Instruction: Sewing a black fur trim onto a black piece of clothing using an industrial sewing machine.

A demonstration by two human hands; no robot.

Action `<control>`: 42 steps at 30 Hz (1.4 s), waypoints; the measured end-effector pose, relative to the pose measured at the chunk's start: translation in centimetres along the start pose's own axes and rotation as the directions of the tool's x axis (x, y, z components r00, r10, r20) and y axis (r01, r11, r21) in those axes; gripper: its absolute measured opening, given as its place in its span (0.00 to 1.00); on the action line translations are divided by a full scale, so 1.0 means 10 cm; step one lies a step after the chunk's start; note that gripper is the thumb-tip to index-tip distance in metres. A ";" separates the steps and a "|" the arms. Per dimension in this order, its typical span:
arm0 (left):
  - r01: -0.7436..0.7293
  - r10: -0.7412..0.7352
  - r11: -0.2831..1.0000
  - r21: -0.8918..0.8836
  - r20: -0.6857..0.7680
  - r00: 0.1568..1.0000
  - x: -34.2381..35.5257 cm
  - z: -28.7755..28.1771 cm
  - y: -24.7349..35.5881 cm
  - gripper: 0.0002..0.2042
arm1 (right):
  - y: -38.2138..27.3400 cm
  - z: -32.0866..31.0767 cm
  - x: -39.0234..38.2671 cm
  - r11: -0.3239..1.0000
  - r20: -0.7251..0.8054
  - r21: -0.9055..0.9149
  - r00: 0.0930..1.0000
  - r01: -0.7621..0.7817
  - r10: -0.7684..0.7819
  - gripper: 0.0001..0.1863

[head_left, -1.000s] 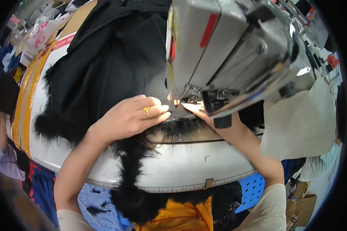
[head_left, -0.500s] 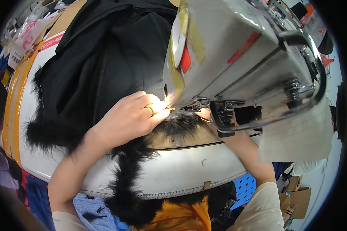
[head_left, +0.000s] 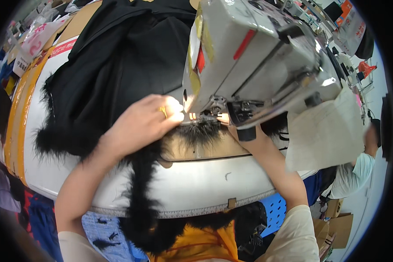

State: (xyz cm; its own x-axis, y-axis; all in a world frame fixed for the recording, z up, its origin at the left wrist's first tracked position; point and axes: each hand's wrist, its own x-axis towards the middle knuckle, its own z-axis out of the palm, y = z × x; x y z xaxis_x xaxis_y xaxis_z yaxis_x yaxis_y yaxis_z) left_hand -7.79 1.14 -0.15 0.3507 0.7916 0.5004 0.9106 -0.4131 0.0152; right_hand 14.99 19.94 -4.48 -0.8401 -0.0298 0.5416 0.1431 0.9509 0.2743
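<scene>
Several left fingers [head_left: 175, 118] pinched together on black fabric [head_left: 139, 72], right fingers [head_left: 223, 118] half-hidden, grip unclear.

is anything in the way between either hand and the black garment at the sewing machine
Nothing visible blocks the left hand, which rests directly on the black garment. The sewing machine overhangs and partly hides the right hand, whose fingertips show near the black fur trim; I can't tell about the hidden part.

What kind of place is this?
It's probably a sewing workshop. You can see a big sewing machine, black cloth with fluffy black trim, and a ruler strip along the front edge of the table.
</scene>
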 end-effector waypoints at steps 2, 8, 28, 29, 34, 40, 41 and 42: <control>0.014 -0.016 0.999 0.046 0.054 0.998 0.01 -0.11 -0.04 0.10 | -0.06 -0.22 0.10 0.972 0.263 0.145 0.954 -0.185 0.142 0.04; 0.126 -0.140 0.986 0.105 0.134 0.981 -0.12 -0.10 0.45 0.18 | 0.01 -0.52 0.20 0.983 0.254 0.182 0.964 0.034 -0.081 0.17; -0.063 0.064 0.998 -0.016 0.017 0.998 0.08 -0.03 0.04 0.15 | 0.23 -0.27 0.23 0.998 0.128 -0.018 0.990 0.057 -0.054 0.06; -0.063 0.062 0.997 -0.046 -0.029 0.998 0.06 -0.04 0.03 0.15 | 0.20 -0.28 0.17 0.999 0.132 0.048 0.991 -0.004 -0.002 0.05; -0.043 0.054 0.993 0.111 -0.092 0.994 0.05 -0.17 0.01 0.14 | 0.10 -0.28 0.14 0.939 0.122 0.291 0.980 -0.186 0.156 0.04; 0.018 -0.012 0.992 0.122 -0.051 0.999 0.04 -0.10 0.03 0.14 | 0.09 -0.31 0.28 0.996 0.053 0.084 0.999 0.001 -0.005 0.04; 0.028 -0.020 0.985 0.169 -0.050 0.999 0.05 -0.08 0.04 0.14 | 0.10 -0.28 0.28 0.998 0.059 -0.001 0.996 0.066 -0.066 0.04; 0.028 -0.019 0.984 0.174 -0.049 0.999 0.06 -0.07 0.04 0.14 | 0.09 -0.29 0.27 0.998 0.059 0.046 0.998 0.031 -0.034 0.03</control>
State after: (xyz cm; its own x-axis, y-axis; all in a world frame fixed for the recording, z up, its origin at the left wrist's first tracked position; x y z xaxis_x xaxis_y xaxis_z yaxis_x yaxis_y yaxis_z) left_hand -7.39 1.16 0.76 0.3219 0.7766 0.5415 0.9441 -0.3063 -0.1219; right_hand 14.32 19.83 -0.47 -0.8739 -0.0438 0.4842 0.0928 0.9626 0.2546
